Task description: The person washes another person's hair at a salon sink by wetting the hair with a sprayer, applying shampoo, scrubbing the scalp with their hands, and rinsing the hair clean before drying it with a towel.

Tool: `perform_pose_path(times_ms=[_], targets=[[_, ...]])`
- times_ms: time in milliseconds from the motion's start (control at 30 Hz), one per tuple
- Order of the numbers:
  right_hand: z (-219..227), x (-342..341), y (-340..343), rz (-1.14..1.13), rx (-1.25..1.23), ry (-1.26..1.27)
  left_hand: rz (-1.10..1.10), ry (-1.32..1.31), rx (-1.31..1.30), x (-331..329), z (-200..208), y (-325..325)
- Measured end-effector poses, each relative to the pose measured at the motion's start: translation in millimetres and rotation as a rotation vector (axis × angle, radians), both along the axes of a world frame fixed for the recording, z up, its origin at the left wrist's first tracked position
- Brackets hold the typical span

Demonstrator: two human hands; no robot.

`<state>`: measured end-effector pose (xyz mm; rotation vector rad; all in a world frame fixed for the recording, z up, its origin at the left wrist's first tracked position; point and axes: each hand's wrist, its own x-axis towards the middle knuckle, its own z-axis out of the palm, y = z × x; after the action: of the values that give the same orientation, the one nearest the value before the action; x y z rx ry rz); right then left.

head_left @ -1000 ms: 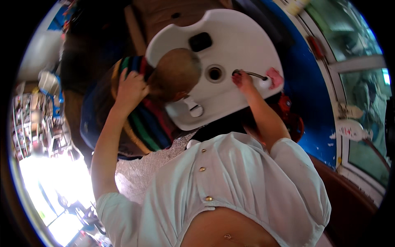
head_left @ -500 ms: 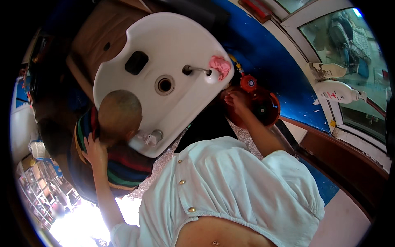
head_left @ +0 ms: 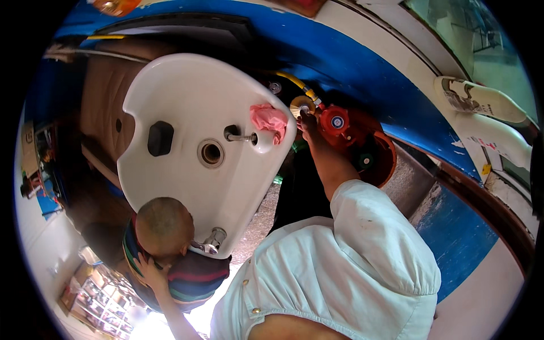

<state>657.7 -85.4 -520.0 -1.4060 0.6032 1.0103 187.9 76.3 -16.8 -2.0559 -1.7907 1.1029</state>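
Note:
My left hand [head_left: 152,275] lies with fingers spread on the upper back of a person in a striped top [head_left: 195,277], just below the close-cropped head [head_left: 164,226]. That head is by the near left rim of a white shampoo basin [head_left: 187,107]. Beyond the basin's right edge, my right hand [head_left: 307,126] has its fingers closed at the lower edge of a round tan-and-metal knob [head_left: 302,105]; the fingertips are partly hidden. Close beside it sits a red valve [head_left: 336,120] joined to a yellow hose [head_left: 303,89].
A pink cloth [head_left: 269,120] lies on the basin's right rim by a spray hose [head_left: 242,137]. A chrome tap [head_left: 214,238] stands at the near rim. Below the valve is a red bucket [head_left: 385,158]. Pump bottles [head_left: 481,102] line the sill; a brown chair [head_left: 105,96] adjoins the basin.
My right hand has moved from beside the red bucket to the round knob. The head view has shifted, so the basin appears lower. My left hand stays on the person's upper back.

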Motion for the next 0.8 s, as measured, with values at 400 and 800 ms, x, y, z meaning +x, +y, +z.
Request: perform_pose_path(times_ms=[400, 800], targets=[[-4, 5, 0, 0.081, -0.055, 0.071, -0.027, 0.002, -0.003, -20, -9, 4], [25, 2, 16, 0.091, -0.018, 0.058, -0.077, -0.105, -0.012, -26, -11, 0]])
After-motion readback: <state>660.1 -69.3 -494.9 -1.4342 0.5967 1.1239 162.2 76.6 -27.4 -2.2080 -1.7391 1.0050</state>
